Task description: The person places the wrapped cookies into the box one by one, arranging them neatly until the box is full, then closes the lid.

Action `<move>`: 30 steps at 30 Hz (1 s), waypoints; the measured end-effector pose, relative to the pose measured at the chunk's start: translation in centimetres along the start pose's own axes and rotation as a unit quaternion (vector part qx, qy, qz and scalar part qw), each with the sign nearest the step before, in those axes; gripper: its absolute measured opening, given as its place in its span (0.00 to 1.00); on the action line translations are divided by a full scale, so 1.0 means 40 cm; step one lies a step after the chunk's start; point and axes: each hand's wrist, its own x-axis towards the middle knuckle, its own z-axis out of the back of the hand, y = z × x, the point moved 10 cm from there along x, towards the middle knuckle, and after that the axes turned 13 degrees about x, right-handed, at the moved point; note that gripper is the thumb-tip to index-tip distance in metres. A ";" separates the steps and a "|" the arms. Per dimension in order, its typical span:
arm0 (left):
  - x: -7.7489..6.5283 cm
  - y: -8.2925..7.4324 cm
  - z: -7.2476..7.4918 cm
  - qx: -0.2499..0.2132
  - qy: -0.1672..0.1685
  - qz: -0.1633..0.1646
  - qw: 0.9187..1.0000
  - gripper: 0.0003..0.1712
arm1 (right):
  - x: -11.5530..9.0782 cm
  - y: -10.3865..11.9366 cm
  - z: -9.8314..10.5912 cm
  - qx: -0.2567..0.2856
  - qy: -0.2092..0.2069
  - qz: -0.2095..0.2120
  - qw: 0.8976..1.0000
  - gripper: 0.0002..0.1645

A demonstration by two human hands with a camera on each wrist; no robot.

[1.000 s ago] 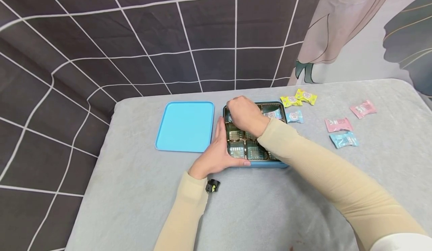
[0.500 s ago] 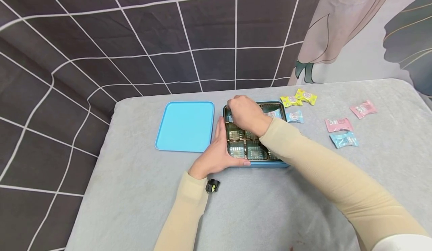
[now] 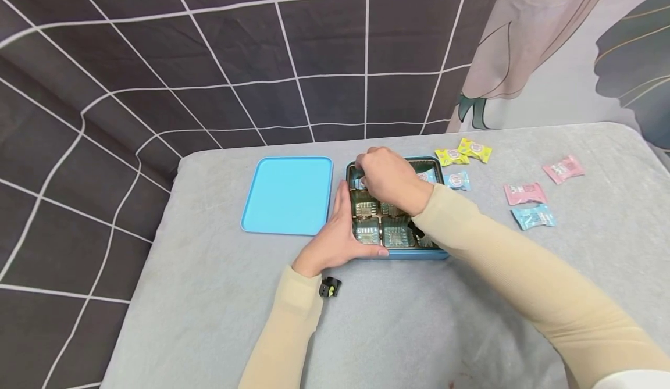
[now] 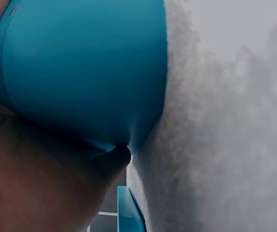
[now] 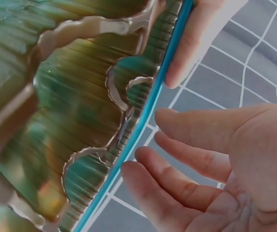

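Note:
A blue tin (image 3: 413, 255) with a clear moulded insert stands at the table's middle. My left hand (image 3: 335, 241) spans its front-left corner, fingers straight along the left side and thumb along the front. Over the back row of compartments is my right hand (image 3: 389, 179); in the right wrist view its fingers are loosely bent, with nothing between them and the thumb. A blue-wrapped candy (image 3: 359, 183) lies in the back-left compartment, partly covered by that hand. Another blue candy (image 3: 427, 175) shows in the back-right compartment. My right forearm hides part of the insert.
The blue lid (image 3: 288, 197) lies left of the tin. To the right are two yellow candies (image 3: 452, 157), two pink candies (image 3: 525, 193), a blue candy (image 3: 458, 181) close to the tin and a farther light-blue candy (image 3: 534, 217). A dark gridded curtain (image 3: 324, 40) hangs behind the table.
My right hand has shifted slightly right over the back row, uncovering more of the blue candy in the back-left compartment. The left hand stays at the tin's corner.

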 end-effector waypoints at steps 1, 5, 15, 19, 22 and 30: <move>0.000 0.001 0.000 0.002 0.001 0.001 1.000 0.87 | -0.003 0.001 0.002 0.000 0.000 0.001 1.000 0.15; -0.001 0.003 -0.002 0.000 0.005 0.005 1.000 0.87 | -0.012 0.004 0.010 0.001 -0.001 0.002 1.000 0.15; -0.002 0.004 -0.004 0.000 0.010 0.010 1.000 0.87 | -0.038 -0.007 0.041 0.020 -0.020 0.013 1.000 0.14; -0.001 0.001 -0.002 -0.002 0.007 0.010 1.000 0.87 | -0.048 -0.018 0.051 0.017 -0.026 0.019 0.999 0.14; -0.002 0.003 0.000 -0.004 0.007 0.011 1.000 0.87 | -0.054 -0.022 0.055 0.015 -0.027 0.022 0.999 0.16; -0.003 0.000 0.001 -0.004 0.006 0.011 1.000 0.87 | -0.081 -0.040 0.080 0.023 -0.049 0.023 0.998 0.15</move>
